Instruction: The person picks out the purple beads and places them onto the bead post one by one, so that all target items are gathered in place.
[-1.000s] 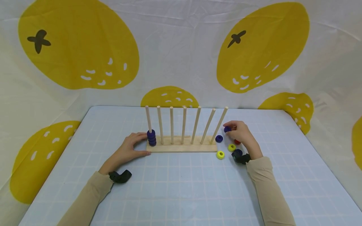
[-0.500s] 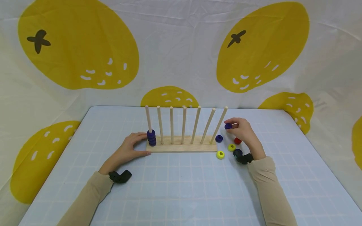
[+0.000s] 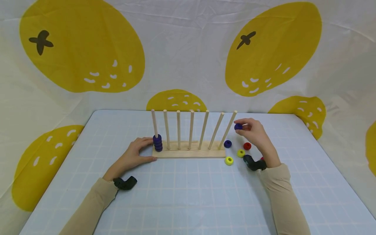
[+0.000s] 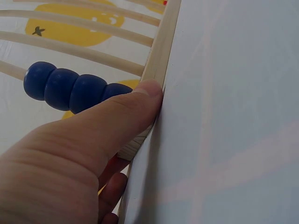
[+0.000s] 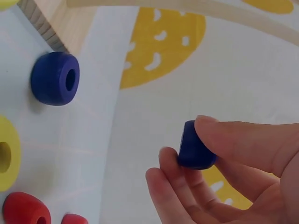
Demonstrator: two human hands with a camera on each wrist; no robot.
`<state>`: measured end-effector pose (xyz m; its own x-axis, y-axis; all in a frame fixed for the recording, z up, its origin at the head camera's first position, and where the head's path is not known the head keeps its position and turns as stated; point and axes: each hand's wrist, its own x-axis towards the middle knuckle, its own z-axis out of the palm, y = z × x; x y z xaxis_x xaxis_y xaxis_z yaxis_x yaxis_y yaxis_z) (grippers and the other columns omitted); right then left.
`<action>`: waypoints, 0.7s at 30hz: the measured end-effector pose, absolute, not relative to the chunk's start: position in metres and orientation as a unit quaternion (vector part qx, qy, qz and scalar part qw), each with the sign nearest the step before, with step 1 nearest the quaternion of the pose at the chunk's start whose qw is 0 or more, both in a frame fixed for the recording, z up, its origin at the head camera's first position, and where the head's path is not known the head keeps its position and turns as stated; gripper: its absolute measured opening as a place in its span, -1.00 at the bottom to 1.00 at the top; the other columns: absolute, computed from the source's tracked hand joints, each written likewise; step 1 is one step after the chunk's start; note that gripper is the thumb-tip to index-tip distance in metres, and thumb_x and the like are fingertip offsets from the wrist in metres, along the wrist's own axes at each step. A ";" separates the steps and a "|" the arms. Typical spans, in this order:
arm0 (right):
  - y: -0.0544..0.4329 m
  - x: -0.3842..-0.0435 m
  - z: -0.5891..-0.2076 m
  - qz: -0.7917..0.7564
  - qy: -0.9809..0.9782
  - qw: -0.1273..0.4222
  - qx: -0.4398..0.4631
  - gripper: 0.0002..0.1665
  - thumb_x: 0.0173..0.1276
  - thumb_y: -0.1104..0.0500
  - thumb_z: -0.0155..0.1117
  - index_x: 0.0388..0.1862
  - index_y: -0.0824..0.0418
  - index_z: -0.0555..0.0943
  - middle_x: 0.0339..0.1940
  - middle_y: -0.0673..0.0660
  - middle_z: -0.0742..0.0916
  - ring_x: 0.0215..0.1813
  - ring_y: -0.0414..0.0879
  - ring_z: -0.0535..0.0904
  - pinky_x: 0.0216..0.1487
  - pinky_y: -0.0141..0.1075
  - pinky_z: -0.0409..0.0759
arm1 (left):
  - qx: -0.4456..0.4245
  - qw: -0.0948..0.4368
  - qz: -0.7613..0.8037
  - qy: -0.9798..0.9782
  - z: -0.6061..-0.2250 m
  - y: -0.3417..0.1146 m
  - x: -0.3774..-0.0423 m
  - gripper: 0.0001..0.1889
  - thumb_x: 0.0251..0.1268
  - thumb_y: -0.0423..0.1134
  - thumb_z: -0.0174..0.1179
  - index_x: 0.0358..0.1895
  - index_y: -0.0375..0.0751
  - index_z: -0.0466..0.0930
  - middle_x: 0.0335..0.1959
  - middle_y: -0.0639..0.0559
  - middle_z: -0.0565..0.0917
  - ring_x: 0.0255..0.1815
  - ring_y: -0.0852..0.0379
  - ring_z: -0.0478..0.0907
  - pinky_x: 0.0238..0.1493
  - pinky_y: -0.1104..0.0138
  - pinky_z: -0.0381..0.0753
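Note:
A wooden stand (image 3: 188, 154) with a row of upright pegs sits mid-table. Several blue beads (image 3: 157, 143) are stacked on its leftmost peg. My left hand (image 3: 135, 155) holds the stand's left end; in the left wrist view its thumb (image 4: 117, 114) presses the base's front edge, with other fingers on the far side. To the right of the rightmost peg, my right hand (image 3: 255, 133) pinches a blue bead (image 5: 194, 147) between thumb and fingers, raised above the table. Part of that bead is covered by the thumb.
Beside the stand's right end lie a blue bead (image 3: 227, 144) and two yellow beads (image 3: 229, 160). A red bead (image 3: 247, 146) lies below my right hand. Another red bead (image 5: 74, 219) shows partly in the right wrist view. A fruit-print cloth (image 3: 185, 65) hangs behind the table.
My right hand has lifted the blue bead upward and slightly away, uncovering the red bead below. My left hand and the stand have stayed put.

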<state>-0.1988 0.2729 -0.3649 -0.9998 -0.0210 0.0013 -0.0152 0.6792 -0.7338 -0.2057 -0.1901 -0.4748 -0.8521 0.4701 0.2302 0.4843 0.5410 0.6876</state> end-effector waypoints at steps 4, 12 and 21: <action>0.271 -0.196 -0.360 -0.402 0.915 -0.006 -0.014 -0.53 0.41 0.24 0.28 0.28 0.25 0.55 0.18 0.29 0.53 0.03 0.16 0.49 -0.03 -0.14 0.58 | -0.273 0.009 -0.395 -0.877 -0.475 -0.190 -0.206 -0.27 0.01 -0.12 0.55 0.30 -0.23 0.52 0.29 -0.15 0.52 0.27 -0.17 0.35 0.30 -0.21 0.13; 0.268 -0.192 -0.353 -0.411 0.911 -0.029 -0.022 -0.51 0.43 0.27 0.25 0.33 0.23 0.52 0.17 0.27 0.55 0.10 0.16 0.54 0.08 -0.07 0.61 | -0.279 0.012 -0.399 -0.874 -0.477 -0.191 -0.208 -0.28 0.00 -0.12 0.56 0.29 -0.21 0.52 0.28 -0.15 0.53 0.27 -0.16 0.35 0.29 -0.21 0.13; 0.264 -0.186 -0.345 -0.420 0.903 -0.077 -0.045 -0.52 0.41 0.31 0.27 0.30 0.20 0.55 0.12 0.23 0.55 0.08 0.08 0.50 -0.02 -0.57 0.51 | -0.280 0.020 -0.399 -0.873 -0.478 -0.192 -0.208 -0.27 -0.03 -0.14 0.57 0.29 -0.22 0.53 0.28 -0.15 0.53 0.26 -0.16 0.36 0.28 -0.21 0.16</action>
<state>-0.1865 0.2645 -0.3447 -0.9839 -0.0169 0.1781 -0.1472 0.6426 -0.7520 -0.2075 -0.1916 -0.4777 -0.8421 0.4736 0.2580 0.5047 0.5238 0.6862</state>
